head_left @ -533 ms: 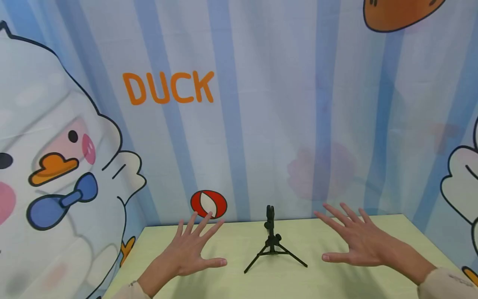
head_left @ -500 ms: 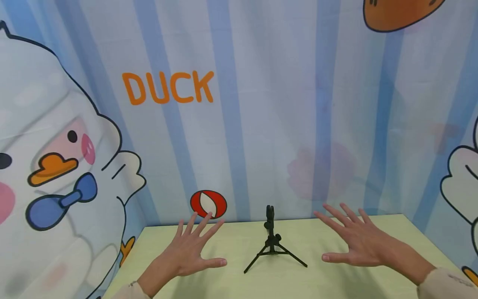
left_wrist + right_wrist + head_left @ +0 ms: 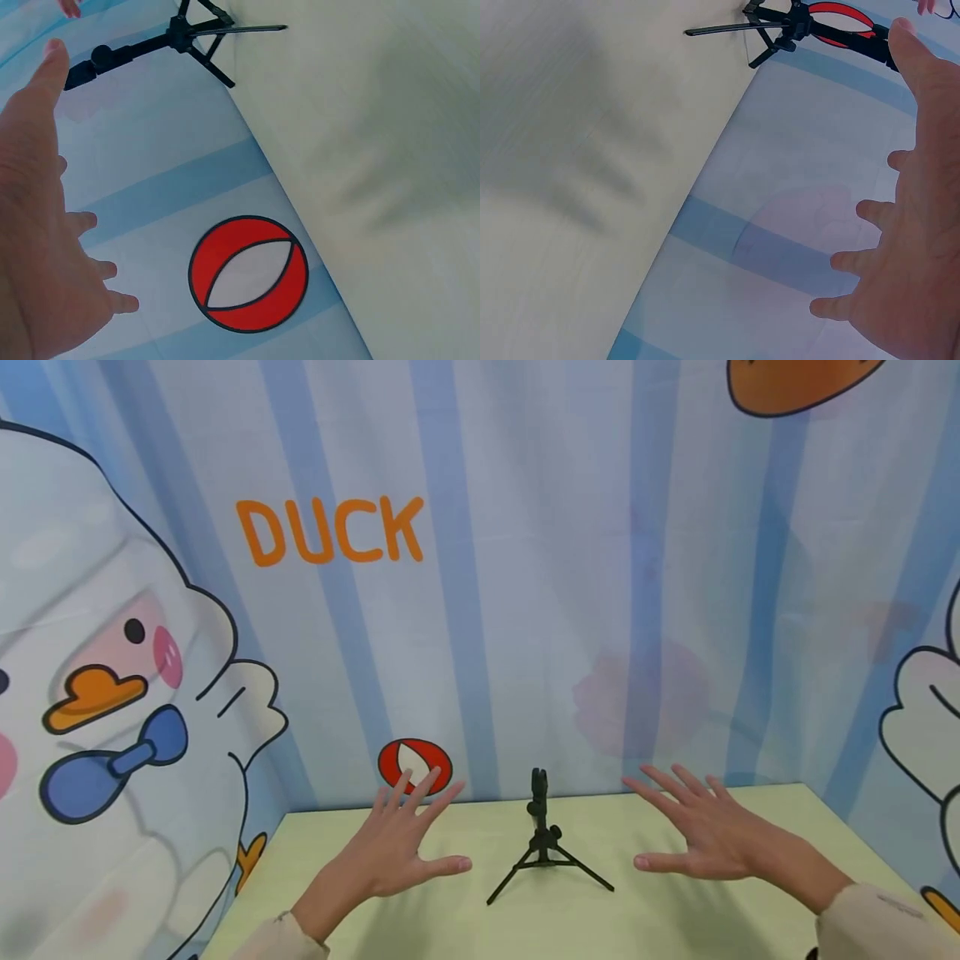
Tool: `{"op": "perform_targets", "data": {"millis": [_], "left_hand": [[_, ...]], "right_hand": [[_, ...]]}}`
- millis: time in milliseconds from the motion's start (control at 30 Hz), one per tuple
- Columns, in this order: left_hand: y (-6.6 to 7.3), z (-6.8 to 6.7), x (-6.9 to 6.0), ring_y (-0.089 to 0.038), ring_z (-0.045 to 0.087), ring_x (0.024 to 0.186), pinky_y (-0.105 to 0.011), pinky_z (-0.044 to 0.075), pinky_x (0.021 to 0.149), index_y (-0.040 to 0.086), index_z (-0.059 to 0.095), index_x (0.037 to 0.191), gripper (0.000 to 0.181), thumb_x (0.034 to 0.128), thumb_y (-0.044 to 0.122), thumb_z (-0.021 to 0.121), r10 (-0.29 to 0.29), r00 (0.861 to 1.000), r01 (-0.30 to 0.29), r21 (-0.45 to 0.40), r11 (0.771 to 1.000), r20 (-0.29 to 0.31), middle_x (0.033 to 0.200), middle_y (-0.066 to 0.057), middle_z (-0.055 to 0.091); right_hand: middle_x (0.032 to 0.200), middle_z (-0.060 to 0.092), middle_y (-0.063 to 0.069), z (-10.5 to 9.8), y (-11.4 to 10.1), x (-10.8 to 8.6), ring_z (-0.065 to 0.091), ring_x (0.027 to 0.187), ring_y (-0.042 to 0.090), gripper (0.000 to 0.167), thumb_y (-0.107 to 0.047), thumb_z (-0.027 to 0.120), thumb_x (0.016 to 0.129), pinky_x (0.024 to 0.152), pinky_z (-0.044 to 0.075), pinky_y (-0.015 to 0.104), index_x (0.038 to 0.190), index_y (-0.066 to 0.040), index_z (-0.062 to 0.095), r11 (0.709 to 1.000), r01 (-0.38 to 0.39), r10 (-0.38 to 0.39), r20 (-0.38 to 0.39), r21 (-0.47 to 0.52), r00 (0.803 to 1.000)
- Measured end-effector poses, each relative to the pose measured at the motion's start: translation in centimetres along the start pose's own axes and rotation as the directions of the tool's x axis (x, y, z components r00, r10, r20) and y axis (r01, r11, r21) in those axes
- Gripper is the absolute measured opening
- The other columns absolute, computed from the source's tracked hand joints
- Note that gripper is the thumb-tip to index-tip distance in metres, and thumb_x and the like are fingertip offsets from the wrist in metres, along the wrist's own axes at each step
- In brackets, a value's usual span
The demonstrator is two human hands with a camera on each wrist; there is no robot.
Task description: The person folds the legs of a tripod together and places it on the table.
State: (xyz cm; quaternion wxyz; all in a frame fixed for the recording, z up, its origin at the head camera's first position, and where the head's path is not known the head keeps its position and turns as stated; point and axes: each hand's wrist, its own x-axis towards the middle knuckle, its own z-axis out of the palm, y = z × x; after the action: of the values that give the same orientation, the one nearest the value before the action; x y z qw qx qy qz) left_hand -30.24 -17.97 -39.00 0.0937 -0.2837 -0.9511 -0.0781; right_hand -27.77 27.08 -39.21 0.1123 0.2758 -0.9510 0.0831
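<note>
A small black tripod stand (image 3: 542, 839) stands upright on the pale yellow table (image 3: 570, 935), its legs spread. To its left my left hand (image 3: 393, 843) hovers above the table with fingers spread and nothing in it. My right hand (image 3: 705, 831) is held up on the other side, fingers likewise apart and holding nothing. Neither hand touches the stand. In the left wrist view the stand (image 3: 180, 34) appears beyond the thumb; the right wrist view shows the stand (image 3: 799, 22) near the thumb tip too.
A blue-and-white striped curtain (image 3: 517, 610) hangs behind the table's back edge. Printed on it are a large duck (image 3: 112, 735), the orange word DUCK (image 3: 330, 531) and a red-and-white ball (image 3: 438, 760). The curtain also covers the right side.
Both hands have shifted slightly up in the head view, the left one also to the right and the right one a little left. The head view itself has moved slightly. The stand stays put.
</note>
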Motion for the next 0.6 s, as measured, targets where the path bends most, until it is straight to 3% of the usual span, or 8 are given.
{"op": "perform_targets", "data": {"millis": [200, 300, 433, 600], "left_hand": [[1.4, -0.1, 1.7, -0.045, 0.016, 0.155, -0.07, 0.022, 0.119, 0.037, 0.023, 0.166, 0.093, 0.0895, 0.084, 0.05, 0.051, 0.998, -0.053, -0.038, 0.998, -0.045, 0.172, -0.004, 0.021], [2.2, 0.1, 2.6, -0.041, 0.021, 0.154, -0.069, 0.031, 0.116, 0.036, 0.026, 0.166, 0.091, 0.0912, 0.08, 0.054, 0.069, 0.995, -0.076, -0.105, 0.992, -0.071, 0.171, -0.004, 0.024], [3.5, 0.8, 3.7, -0.034, 0.026, 0.153, -0.067, 0.041, 0.111, 0.04, 0.025, 0.165, 0.086, 0.0929, 0.075, 0.058, 0.066, 0.994, -0.085, -0.224, 0.971, -0.088, 0.169, -0.002, 0.026], [4.8, 2.0, 4.9, -0.03, 0.028, 0.153, -0.064, 0.041, 0.112, 0.042, 0.024, 0.164, 0.084, 0.094, 0.071, 0.06, 0.038, 0.994, -0.071, -0.332, 0.941, -0.106, 0.169, 0.0, 0.026]], "right_hand": [[0.165, 0.034, 0.014, 0.8, -0.3, 1.2, 0.034, 0.143, 0.057, 0.087, -0.07, 0.06, 0.094, 0.104, 0.029, 0.083, 0.165, -0.032, 0.028, 0.996, 0.0, 0.001, -0.01, 0.093, 1.0], [0.164, 0.036, 0.014, 1.5, -0.4, 2.0, 0.036, 0.144, 0.052, 0.086, -0.069, 0.061, 0.095, 0.106, 0.034, 0.078, 0.165, -0.03, 0.029, 0.987, 0.018, -0.016, -0.011, 0.157, 1.0], [0.164, 0.035, 0.013, 2.5, -0.6, 2.8, 0.035, 0.146, 0.045, 0.086, -0.067, 0.062, 0.095, 0.108, 0.035, 0.074, 0.165, -0.027, 0.03, 0.965, 0.025, -0.031, 0.022, 0.262, 0.999], [0.164, 0.034, 0.012, 4.4, -1.0, 3.8, 0.034, 0.148, 0.043, 0.086, -0.064, 0.063, 0.097, 0.111, 0.034, 0.071, 0.164, -0.021, 0.031, 0.93, 0.021, -0.051, 0.072, 0.367, 0.996]]}}
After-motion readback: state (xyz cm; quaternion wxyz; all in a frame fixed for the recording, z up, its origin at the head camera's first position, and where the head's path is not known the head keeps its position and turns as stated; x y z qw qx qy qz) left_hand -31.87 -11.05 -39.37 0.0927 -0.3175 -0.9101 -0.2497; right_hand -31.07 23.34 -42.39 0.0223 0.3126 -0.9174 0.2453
